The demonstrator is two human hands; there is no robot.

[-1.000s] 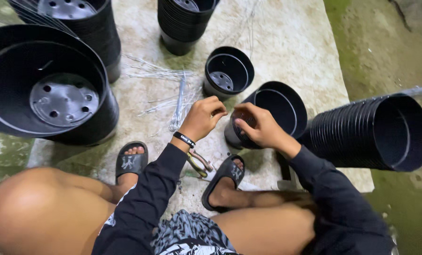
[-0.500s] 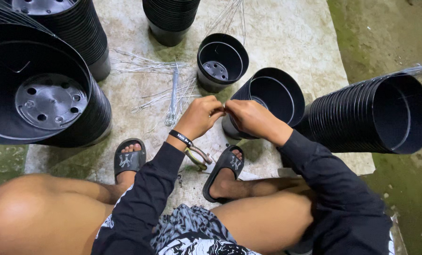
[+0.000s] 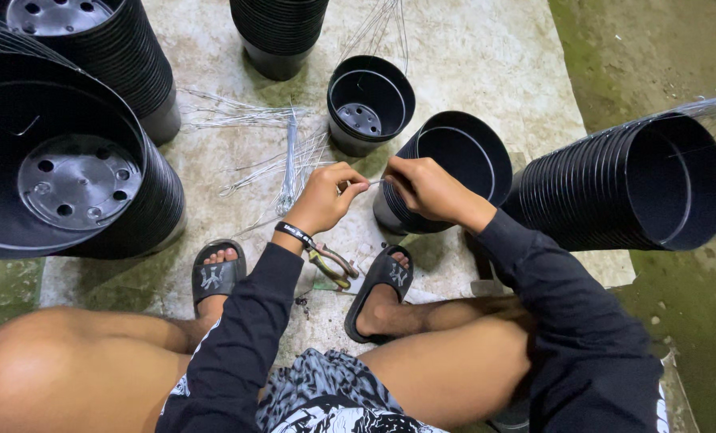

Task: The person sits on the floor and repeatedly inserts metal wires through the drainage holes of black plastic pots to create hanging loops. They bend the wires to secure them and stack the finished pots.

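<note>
As the view has shifted closer since a second ago, a thin wire (image 3: 371, 184) is kept pinched between left hand (image 3: 326, 196) and right hand (image 3: 422, 188), both grips closed, at the tilted black pot's (image 3: 462, 164) rim.

1. I saw the tilted pot (image 3: 446, 172) under both hands: black plastic, smooth, with a slight sheen on the rim.
2. The wire (image 3: 371, 184) pinched between the left hand (image 3: 323, 198) and right hand (image 3: 426, 188) looked like thin bare metal, silvery and glossy.
3. The loose wire bundle (image 3: 290, 156) on the ground looked the same: shiny grey metal.
4. The pot stacks (image 3: 638, 184) were black plastic, ribbed along the rims and semi-matt.
5. The concrete slab (image 3: 486, 56) was rough, stained and matt.
6. The pliers (image 3: 332, 265) had glossy yellow-and-red grips.
7. The sleeves (image 3: 237, 345) were dark matt cloth; the sandals (image 3: 378, 289) were black and rubbery.
</note>
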